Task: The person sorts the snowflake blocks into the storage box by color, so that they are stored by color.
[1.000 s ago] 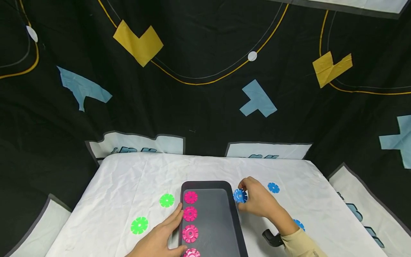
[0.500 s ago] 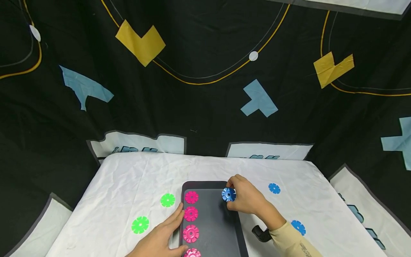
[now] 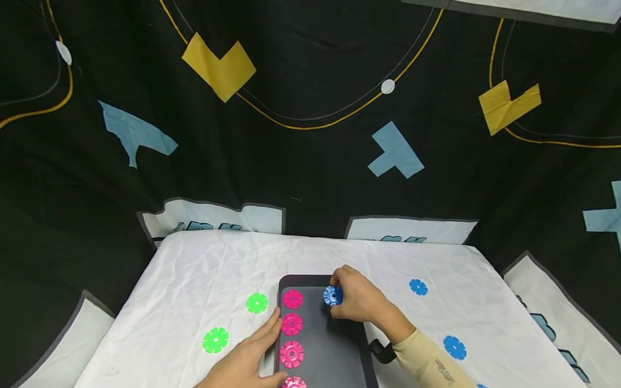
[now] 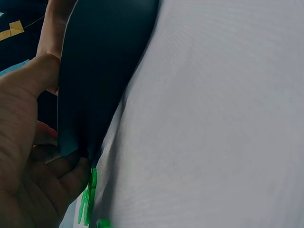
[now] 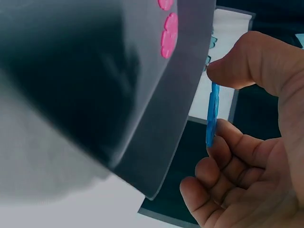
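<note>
My right hand [image 3: 361, 299] pinches a blue notched plastic disc [image 3: 332, 296] by its edge, over the far right part of a dark grey tray [image 3: 335, 350]. In the right wrist view the blue disc [image 5: 213, 114] appears edge-on between thumb and fingers. My left hand [image 3: 247, 355] rests along the tray's left rim, fingers extended, with the thumb reaching over the rim near the lowest pink disc [image 3: 294, 382]. Further pink discs [image 3: 291, 354] lie in a column along the tray's left side. The left wrist view shows the tray's outer wall [image 4: 104, 61] against the left hand.
Two green discs [image 3: 215, 340] lie on the white cloth left of the tray. Blue discs [image 3: 455, 347] lie on the right, one cut off by the bottom edge. A black strap piece [image 3: 382, 351] sits at the right wrist. A black curtain [image 3: 301, 172] hangs behind the table.
The right hand has carried the blue disc leftward, from beside the tray's right rim to over its inside. The left hand stays at the left rim. The view has shifted slightly.
</note>
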`<state>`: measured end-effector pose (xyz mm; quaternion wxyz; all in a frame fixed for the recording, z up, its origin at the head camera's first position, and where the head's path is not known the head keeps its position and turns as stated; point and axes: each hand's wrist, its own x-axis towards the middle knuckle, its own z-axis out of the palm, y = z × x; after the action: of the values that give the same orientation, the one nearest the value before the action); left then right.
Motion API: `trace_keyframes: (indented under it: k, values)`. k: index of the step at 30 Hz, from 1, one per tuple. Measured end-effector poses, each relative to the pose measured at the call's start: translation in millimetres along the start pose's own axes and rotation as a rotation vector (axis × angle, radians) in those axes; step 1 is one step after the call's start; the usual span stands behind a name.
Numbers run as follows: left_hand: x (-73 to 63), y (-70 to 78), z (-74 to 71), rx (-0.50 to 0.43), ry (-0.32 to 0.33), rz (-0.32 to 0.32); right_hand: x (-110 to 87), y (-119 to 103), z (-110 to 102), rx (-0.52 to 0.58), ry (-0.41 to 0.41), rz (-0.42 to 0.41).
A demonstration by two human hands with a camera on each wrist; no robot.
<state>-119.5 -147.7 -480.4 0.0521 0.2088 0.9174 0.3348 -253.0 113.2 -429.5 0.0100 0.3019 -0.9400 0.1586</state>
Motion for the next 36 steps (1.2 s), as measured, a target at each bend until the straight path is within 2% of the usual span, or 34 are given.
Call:
trace_keyframes:
  k: [4,13,20,26,33,36]
  values:
    - [0.3,0.1,0.4,0.002,-0.004,-0.006,6.1,-1,6,-0.010,-0.017,-0.012]
    - [0.2,-3.2,3.6,0.005,0.005,0.028,23.8,-14,23,-0.058,-0.068,-0.006]
    - [-0.1,-3.6,4.9,0.012,0.016,0.057,32.2,-19,38,-0.106,-0.089,0.067]
    - [0.6,-4.6,4.8,0.012,0.015,0.075,33.9,-20,43,-0.101,-0.091,0.135]
    - [-0.6,-6.7,4.1,0.020,0.033,0.080,32.0,-19,40,-0.058,-0.104,0.096]
    - [-1.3,-6.8,3.3,0.018,0.030,0.063,28.3,-18,36,-0.046,-0.096,0.076]
